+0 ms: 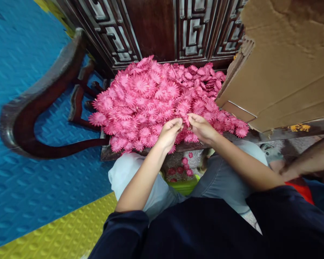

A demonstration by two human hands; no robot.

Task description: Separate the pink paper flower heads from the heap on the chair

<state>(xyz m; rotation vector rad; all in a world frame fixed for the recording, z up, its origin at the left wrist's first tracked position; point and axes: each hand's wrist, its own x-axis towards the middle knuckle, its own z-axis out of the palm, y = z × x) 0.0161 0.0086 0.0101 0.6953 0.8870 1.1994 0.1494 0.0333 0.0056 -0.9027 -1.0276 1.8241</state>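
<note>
Both hands are at the near edge of the pink flower heap [162,100], a big mound of pink daisy-like artificial blooms piled on the dark wooden chair seat [108,153]. The left hand [169,133] is curled, fingertips pinched together on a bloom at the heap's front edge. The right hand [202,128] meets it from the other side, thumb and fingers closed on the same pink flower [185,120], so the two hands almost touch over it. Whether it is one bloom or two pressed together is too small to tell.

Behind the heap stands a dark carved wooden panel [151,28] with fretwork openings. To the right of the heap, a brown cardboard box [280,72] leans in, its flap touching the flowers' right edge. Left of the heap the chair's curved armrest [43,108] sweeps around over a blue foam floor mat [21,162], with a yellow mat tile [64,233] nearer the person.

Below the heap's front edge, between the person's pale grey trouser knees [140,187], a few fallen pink flowers [183,167] lie on the floor above a green container [183,186]. Far right of the heap, another person's forearm [307,162] reaches in, well apart from the flowers.
</note>
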